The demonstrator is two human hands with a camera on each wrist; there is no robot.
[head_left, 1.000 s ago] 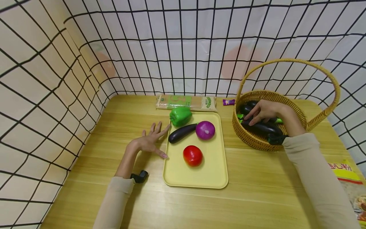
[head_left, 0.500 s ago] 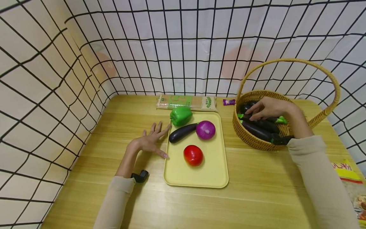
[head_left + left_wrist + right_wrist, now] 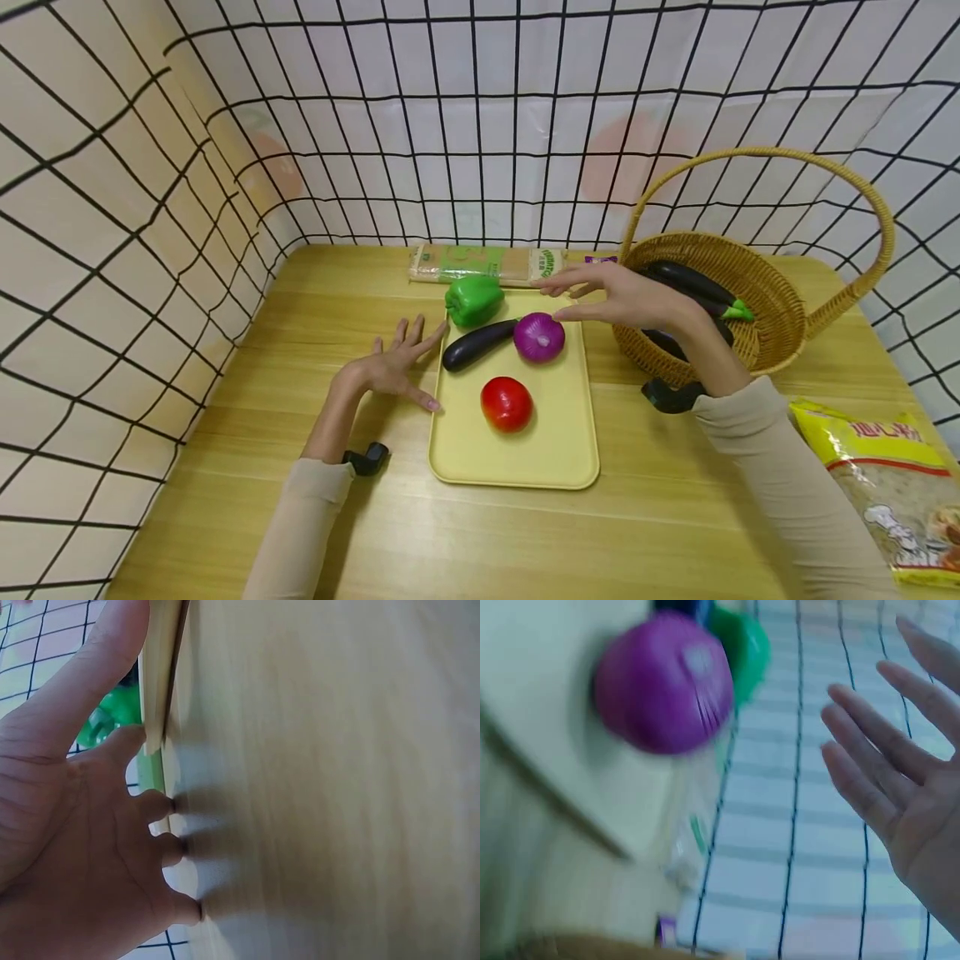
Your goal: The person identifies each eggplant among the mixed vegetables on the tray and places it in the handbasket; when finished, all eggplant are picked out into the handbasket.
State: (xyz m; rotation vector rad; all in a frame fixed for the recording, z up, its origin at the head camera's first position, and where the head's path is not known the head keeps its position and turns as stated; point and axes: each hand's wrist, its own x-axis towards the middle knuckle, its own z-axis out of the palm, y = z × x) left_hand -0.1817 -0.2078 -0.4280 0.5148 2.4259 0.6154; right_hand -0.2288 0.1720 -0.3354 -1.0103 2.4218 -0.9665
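Note:
A yellow tray (image 3: 555, 454) carries a green bell pepper (image 3: 474, 302), an eggplant (image 3: 477, 347), a purple onion (image 3: 538, 337) and a red tomato (image 3: 506, 404). My left hand (image 3: 392, 370) lies spread at the tray's left edge; in the left wrist view its fingertips (image 3: 174, 847) touch the tabletop. My right hand (image 3: 626, 297) hovers with extended fingers near the onion and holds nothing, as the right wrist view confirms. Behind that arm stands a wicker basket (image 3: 780, 304) with several eggplants, one with a green stem (image 3: 693, 282) showing plainly; others are partly hidden.
The basket's tall handle (image 3: 873, 200) arches up at the right. A long noodle packet (image 3: 450, 263) lies behind the tray, with a small purple packet (image 3: 600, 259) beside it. A yellow bag (image 3: 892, 492) lies at front right. Black-gridded walls surround the table.
My right hand has come out of the basket and moved left toward the onion, without anything in it. The left hand has stayed put at the tray's edge.

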